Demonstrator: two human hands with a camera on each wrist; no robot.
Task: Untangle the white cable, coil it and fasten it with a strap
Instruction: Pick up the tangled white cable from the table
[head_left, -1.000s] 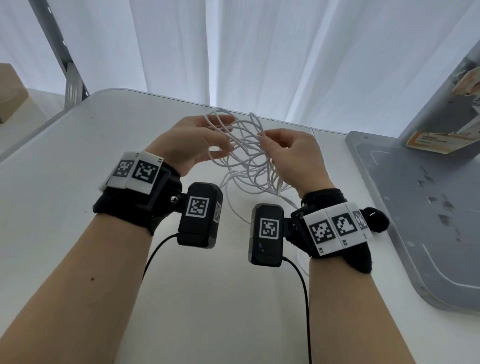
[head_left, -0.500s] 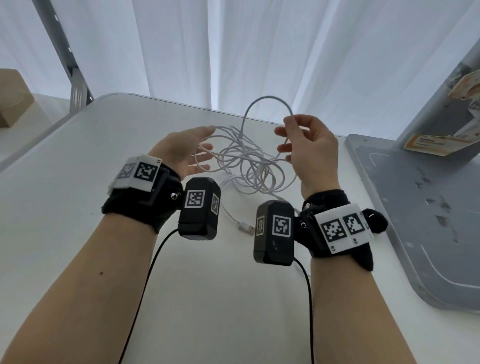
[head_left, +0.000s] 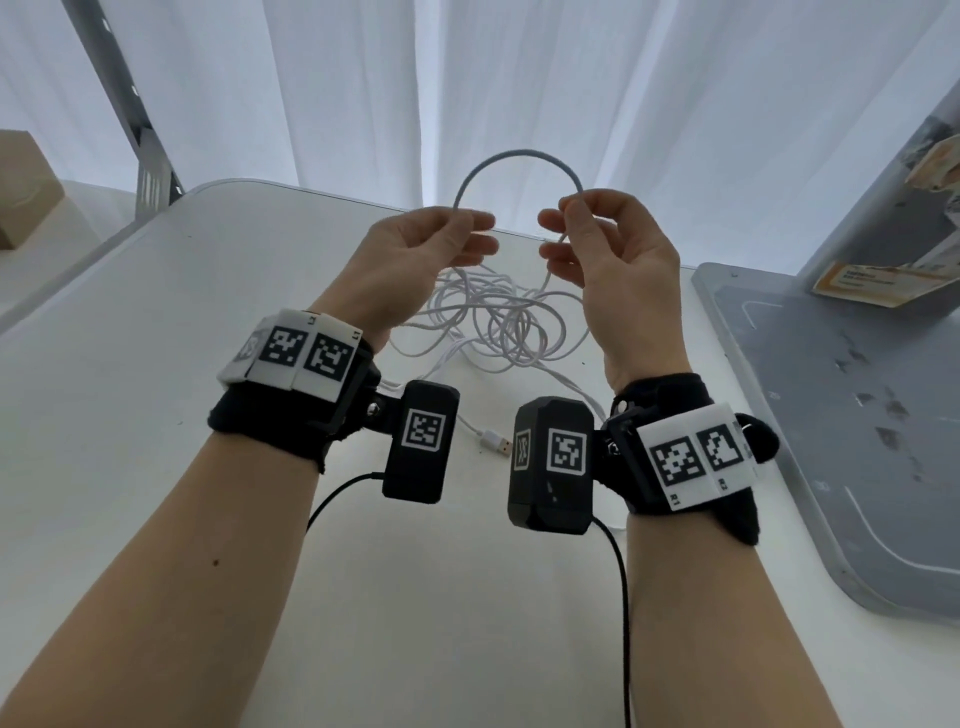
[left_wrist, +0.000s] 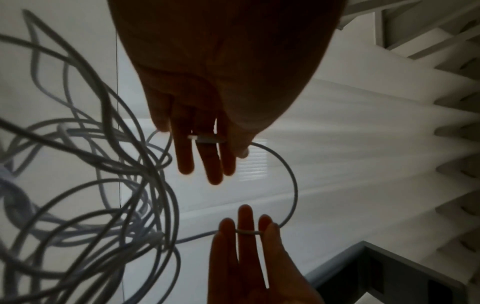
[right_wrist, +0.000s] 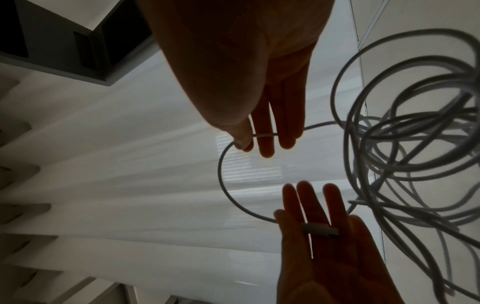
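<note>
The white cable (head_left: 514, 156) arches in the air between my two hands, above the far part of the white table (head_left: 156, 415). My left hand (head_left: 467, 228) pinches one side of the arch; the left wrist view shows a small white connector (left_wrist: 205, 138) between thumb and fingers. My right hand (head_left: 563, 210) pinches the other side with thumb and forefinger (right_wrist: 244, 142). The rest of the cable lies as a loose tangle (head_left: 498, 322) on the table below the hands. A USB plug (head_left: 496, 442) lies near my wrists. No strap is in view.
A grey metal base plate (head_left: 831, 415) with an upright post and an orange label (head_left: 862, 280) fills the right side. White curtains hang behind the table's far edge. At the far left stand a cardboard box (head_left: 21, 192) and a slanted metal strut (head_left: 150, 171).
My left hand left the tangle, rose and took hold of the cable's free end. My right hand stayed raised with the cable, so an arch now spans both hands.
</note>
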